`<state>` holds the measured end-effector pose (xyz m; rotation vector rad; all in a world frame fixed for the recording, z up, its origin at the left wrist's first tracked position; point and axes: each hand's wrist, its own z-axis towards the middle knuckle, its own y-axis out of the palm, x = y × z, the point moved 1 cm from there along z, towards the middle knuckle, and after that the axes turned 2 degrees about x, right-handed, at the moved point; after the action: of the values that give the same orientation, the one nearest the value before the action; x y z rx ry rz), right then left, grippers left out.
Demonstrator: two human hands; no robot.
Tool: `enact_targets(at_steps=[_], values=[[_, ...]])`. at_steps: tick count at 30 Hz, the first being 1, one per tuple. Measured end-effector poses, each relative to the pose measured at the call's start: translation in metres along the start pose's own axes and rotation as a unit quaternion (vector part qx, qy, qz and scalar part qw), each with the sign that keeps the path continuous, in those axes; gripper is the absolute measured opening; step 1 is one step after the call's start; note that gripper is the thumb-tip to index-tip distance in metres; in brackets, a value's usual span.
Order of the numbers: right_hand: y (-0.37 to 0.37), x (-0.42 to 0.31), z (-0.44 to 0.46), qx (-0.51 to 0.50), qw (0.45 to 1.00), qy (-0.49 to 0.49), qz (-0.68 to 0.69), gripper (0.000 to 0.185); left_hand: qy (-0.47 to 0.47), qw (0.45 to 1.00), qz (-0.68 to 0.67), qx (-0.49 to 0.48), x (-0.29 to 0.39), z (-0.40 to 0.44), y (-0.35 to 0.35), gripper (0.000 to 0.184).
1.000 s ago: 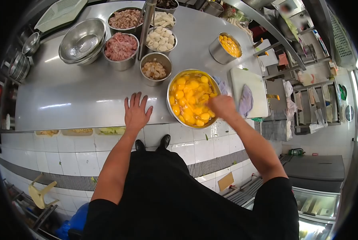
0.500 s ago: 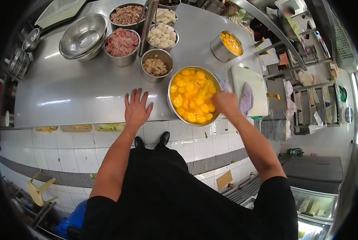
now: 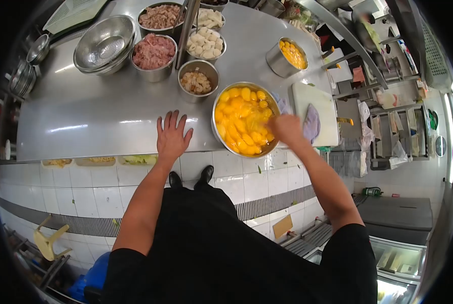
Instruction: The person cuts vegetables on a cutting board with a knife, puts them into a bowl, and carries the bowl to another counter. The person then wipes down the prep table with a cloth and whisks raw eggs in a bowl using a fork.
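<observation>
A steel bowl (image 3: 214, 126) stands near the counter's front edge, full of raw eggs (image 3: 239, 121) with many yolks whole and some streaked. My right hand (image 3: 287, 130) is closed at the bowl's right side, over the rim, and slightly blurred. Whatever it grips, if anything, does not show clearly against the yolks. My left hand (image 3: 173, 139) rests flat on the steel counter (image 3: 95, 116), fingers spread, to the left of the bowl. Behind the bowl, a steel pot (image 3: 283, 61) holds more egg yolks (image 3: 293, 54).
Steel pots of minced meat (image 3: 154, 52), shrimp-like pieces (image 3: 195, 82) and pale balls (image 3: 204, 43) stand behind the bowl. Colanders (image 3: 105, 45) sit at the left. A purple cloth (image 3: 311, 123) lies on a white cutting board (image 3: 325, 111) to the right.
The yolks have swirled into different positions, many now stretched or blurred. My right hand stays at the bowl's right side; my left hand has hardly moved.
</observation>
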<state>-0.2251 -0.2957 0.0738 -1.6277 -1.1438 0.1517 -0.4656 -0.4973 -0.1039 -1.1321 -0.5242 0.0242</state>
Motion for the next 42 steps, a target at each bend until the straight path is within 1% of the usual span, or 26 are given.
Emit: enact_targets(at_steps=[3,4,6,9,12,13,14,16,17,20,21,22,24,25,26,28,29,30,32,33,36,37,38,40,41,42], values=[[0.018,0.004,0.003,0.010,1.000,0.008,0.025,0.023,0.000,1.000,0.001,0.001,-0.001,-0.008,-0.002,0.049],[0.023,-0.011,-0.004,-0.005,0.998,-0.057,-0.030,0.022,0.003,1.000,0.002,0.003,0.000,-0.004,-0.002,0.049],[0.025,0.003,-0.003,0.065,0.997,-0.017,0.024,0.022,0.001,1.000,0.001,0.000,-0.001,0.000,0.000,0.049],[0.033,0.003,0.002,0.074,0.997,0.021,0.006,0.026,-0.004,1.000,0.006,-0.009,-0.001,-0.007,-0.001,0.049],[0.026,0.001,-0.004,0.094,0.995,-0.021,0.037,0.029,-0.005,1.000,0.005,-0.009,0.000,0.000,0.001,0.049],[0.001,0.005,-0.005,0.103,0.988,0.086,0.071,0.029,-0.005,1.000,0.003,-0.012,0.000,-0.005,0.001,0.049],[0.010,0.001,-0.003,0.103,0.989,0.082,0.071,0.029,-0.009,1.000,0.004,-0.012,0.000,-0.008,0.000,0.049],[0.027,-0.010,-0.004,0.045,0.998,-0.053,-0.010,0.030,-0.008,1.000,-0.003,-0.011,0.001,-0.004,-0.001,0.049],[0.031,-0.002,0.000,0.045,0.998,-0.051,-0.011,0.030,-0.007,1.000,-0.005,-0.010,0.002,-0.001,0.000,0.049],[0.003,0.006,0.004,0.091,0.983,0.131,0.096,0.034,-0.011,1.000,-0.002,-0.012,0.001,-0.007,-0.002,0.049],[0.050,0.008,0.012,0.097,0.994,0.036,0.040,0.036,-0.009,1.000,0.000,-0.010,0.000,-0.007,-0.002,0.049],[0.041,0.004,0.006,0.099,0.994,0.039,0.040,0.036,-0.006,1.000,-0.001,-0.008,0.001,-0.004,-0.002,0.049],[0.022,-0.005,-0.004,0.096,0.995,-0.020,0.014,0.031,-0.006,1.000,-0.003,-0.005,0.001,-0.001,-0.001,0.049],[0.016,0.004,0.004,0.086,0.993,0.072,0.035,0.031,-0.004,1.000,-0.005,-0.007,0.002,-0.005,-0.001,0.049],[0.021,0.001,0.004,0.087,0.993,0.069,0.035,0.031,-0.006,1.000,-0.004,-0.007,0.001,-0.007,-0.002,0.049],[0.019,-0.014,-0.005,0.060,0.993,-0.088,-0.045,0.032,0.000,1.000,0.008,-0.003,0.001,-0.004,-0.001,0.048],[0.008,-0.015,-0.011,0.029,0.996,-0.074,0.029,0.030,0.000,1.000,0.007,-0.001,0.001,0.000,0.001,0.048],[0.001,-0.011,-0.007,0.027,0.996,-0.076,0.028,0.030,0.000,1.000,0.007,0.001,0.000,0.000,0.000,0.048],[-0.006,0.002,0.002,0.091,0.982,0.130,0.102,0.027,-0.004,1.000,0.005,-0.001,0.001,-0.008,0.001,0.048],[0.042,0.007,0.012,0.067,0.997,-0.004,0.042,0.031,-0.003,1.000,0.009,0.000,-0.001,-0.007,0.000,0.048],[0.005,-0.005,-0.007,0.059,0.997,-0.045,0.001,0.029,0.002,1.000,0.009,0.003,0.000,0.000,0.000,0.048],[-0.015,0.001,-0.003,0.057,0.995,0.056,0.056,0.028,0.003,1.000,0.008,0.001,0.001,-0.005,0.001,0.048],[-0.001,-0.001,0.000,0.057,0.995,0.053,0.055,0.028,0.000,1.000,0.009,0.001,0.001,-0.008,0.000,0.048],[0.009,-0.016,-0.003,0.048,0.993,-0.091,-0.050,0.028,-0.005,1.000,0.006,-0.005,0.001,-0.003,-0.002,0.048],[0.012,-0.012,-0.006,0.026,0.995,-0.096,0.017,0.028,-0.005,1.000,0.006,-0.002,0.001,0.001,-0.002,0.048],[0.005,-0.010,-0.002,0.024,0.995,-0.099,0.016,0.028,-0.003,1.000,0.010,0.000,0.000,0.000,-0.002,0.048]])
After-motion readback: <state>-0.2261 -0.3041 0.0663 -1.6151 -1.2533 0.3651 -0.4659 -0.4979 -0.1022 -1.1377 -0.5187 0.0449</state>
